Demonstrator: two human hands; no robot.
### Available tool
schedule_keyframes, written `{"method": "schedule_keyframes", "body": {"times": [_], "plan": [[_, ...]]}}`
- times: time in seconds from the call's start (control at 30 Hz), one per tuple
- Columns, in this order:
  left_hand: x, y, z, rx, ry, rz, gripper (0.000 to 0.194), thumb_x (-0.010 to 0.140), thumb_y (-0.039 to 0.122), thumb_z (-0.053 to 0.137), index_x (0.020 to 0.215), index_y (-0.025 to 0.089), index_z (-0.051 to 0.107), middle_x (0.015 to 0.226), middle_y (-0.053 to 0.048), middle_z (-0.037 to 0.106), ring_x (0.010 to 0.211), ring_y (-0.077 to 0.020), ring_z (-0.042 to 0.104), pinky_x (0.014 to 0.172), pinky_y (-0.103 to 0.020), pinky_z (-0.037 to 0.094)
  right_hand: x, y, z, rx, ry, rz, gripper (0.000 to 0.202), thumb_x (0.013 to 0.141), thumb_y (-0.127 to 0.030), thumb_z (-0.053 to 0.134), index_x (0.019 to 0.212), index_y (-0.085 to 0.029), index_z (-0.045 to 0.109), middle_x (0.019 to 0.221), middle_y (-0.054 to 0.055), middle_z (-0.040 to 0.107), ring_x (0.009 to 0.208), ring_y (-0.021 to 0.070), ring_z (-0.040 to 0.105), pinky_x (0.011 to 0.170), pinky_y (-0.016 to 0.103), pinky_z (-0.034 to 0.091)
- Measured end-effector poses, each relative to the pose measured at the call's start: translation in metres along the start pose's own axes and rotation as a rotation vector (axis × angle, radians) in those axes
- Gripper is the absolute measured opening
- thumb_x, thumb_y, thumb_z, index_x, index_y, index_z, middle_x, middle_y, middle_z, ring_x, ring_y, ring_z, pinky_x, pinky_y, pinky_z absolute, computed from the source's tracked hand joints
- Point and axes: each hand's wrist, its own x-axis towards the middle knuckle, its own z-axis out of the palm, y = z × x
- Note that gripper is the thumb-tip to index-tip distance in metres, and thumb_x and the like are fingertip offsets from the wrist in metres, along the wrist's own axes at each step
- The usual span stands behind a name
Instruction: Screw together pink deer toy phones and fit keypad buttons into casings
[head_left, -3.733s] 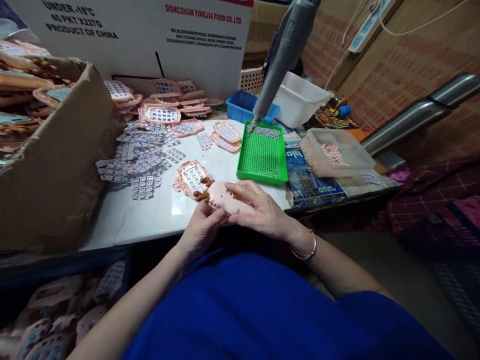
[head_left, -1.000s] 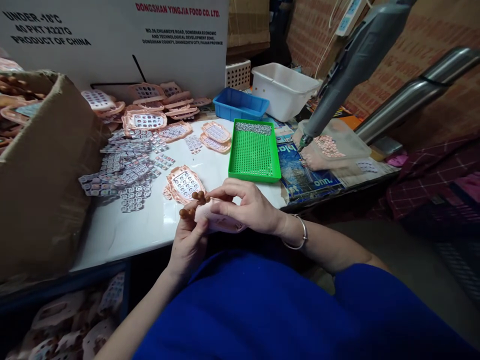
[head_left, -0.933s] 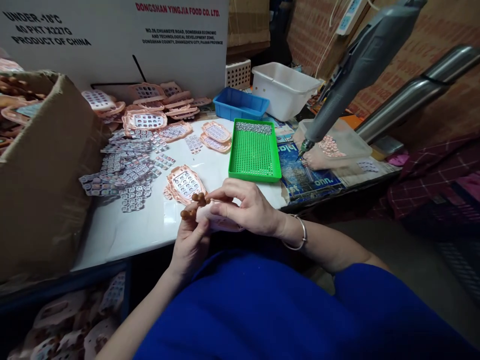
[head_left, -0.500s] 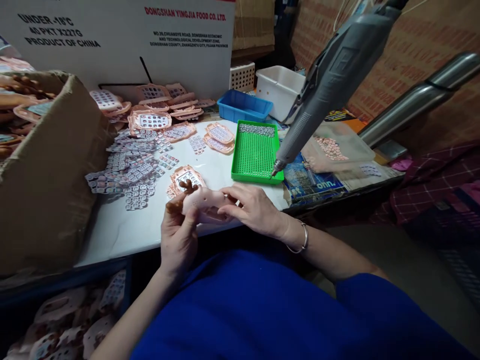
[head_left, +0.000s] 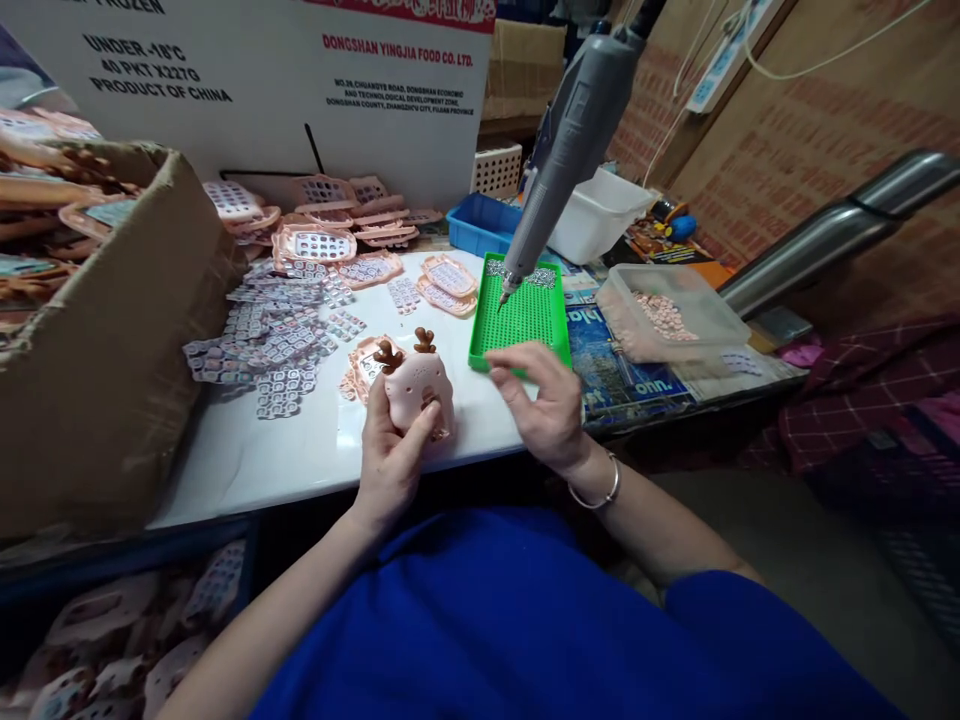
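Observation:
A pink plastic case with brown antlers [head_left: 417,382] is gripped by my left hand [head_left: 390,455], the thumb across its front and the antlers pointing up. My right hand [head_left: 544,405] hangs free to the right of the case, its fingers apart and slightly blurred, just below the front edge of a green perforated tray [head_left: 529,322]. Small silvery screws [head_left: 540,275] lie at the back of that tray. Over it hangs a grey electric screwdriver [head_left: 559,150], tip down. Behind the case lies a pink frame part [head_left: 364,365] on the white table [head_left: 262,475].
At the left stands a cardboard box [head_left: 97,350] of pink parts. Button sheets [head_left: 277,340] and stacked pink frames [head_left: 315,243] lie beyond. Blue bin [head_left: 480,228], white bin [head_left: 596,220] and a clear container [head_left: 675,310] with small pink pieces stand at the back and right.
My right hand has let go of the case and moved right. My left hand has turned the case upright, holes towards me. The screwdriver appears farther left, over the tray.

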Motion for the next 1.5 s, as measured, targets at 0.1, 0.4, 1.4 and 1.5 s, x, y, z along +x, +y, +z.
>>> {"method": "schedule_keyframes", "body": {"times": [0.1, 0.4, 1.4, 1.5], "plan": [[0.001, 0.009, 0.002, -0.163, -0.038, -0.226, 0.052, 0.067, 0.028, 0.081, 0.114, 0.028, 0.060, 0.108, -0.002, 0.068, 0.095, -0.0200, 0.067, 0.079, -0.029, 0.056, 0.023, 0.023, -0.016, -0.093, 0.395, -0.087, 0.040, 0.090, -0.031, 0.058, 0.129, -0.028, 0.051, 0.130, 0.008, 0.054, 0.129, 0.0236, 0.048, 0.111, 0.047, 0.038], [0.002, 0.015, 0.019, -0.327, -0.053, -0.631, 0.056, 0.056, 0.031, 0.086, 0.106, 0.019, 0.063, 0.101, -0.007, 0.074, 0.078, -0.0245, 0.073, 0.065, -0.033, 0.062, 0.109, 0.149, -0.052, 0.055, 0.132, 0.249, 0.053, 0.092, -0.055, 0.047, 0.138, -0.034, 0.036, 0.114, 0.004, 0.065, 0.108, 0.0192, 0.063, 0.094, 0.037, 0.054], [0.012, -0.007, 0.057, -0.064, -0.092, -0.578, 0.047, 0.060, 0.030, 0.083, 0.099, 0.015, 0.062, 0.082, -0.005, 0.073, 0.074, -0.0230, 0.071, 0.065, -0.030, 0.058, 0.061, 0.113, -0.031, 0.337, 0.231, 0.537, 0.041, 0.076, -0.060, 0.066, 0.095, -0.026, 0.053, 0.065, -0.005, 0.048, 0.050, 0.0114, 0.049, 0.051, 0.031, 0.049], [0.013, -0.007, 0.058, -0.077, -0.093, -0.567, 0.048, 0.059, 0.031, 0.084, 0.098, 0.015, 0.062, 0.082, -0.005, 0.073, 0.071, -0.0210, 0.070, 0.064, -0.029, 0.058, 0.062, 0.111, -0.031, 0.335, 0.248, 0.524, 0.044, 0.074, -0.062, 0.068, 0.098, -0.027, 0.055, 0.061, -0.006, 0.048, 0.048, 0.0114, 0.048, 0.050, 0.031, 0.048]]}}
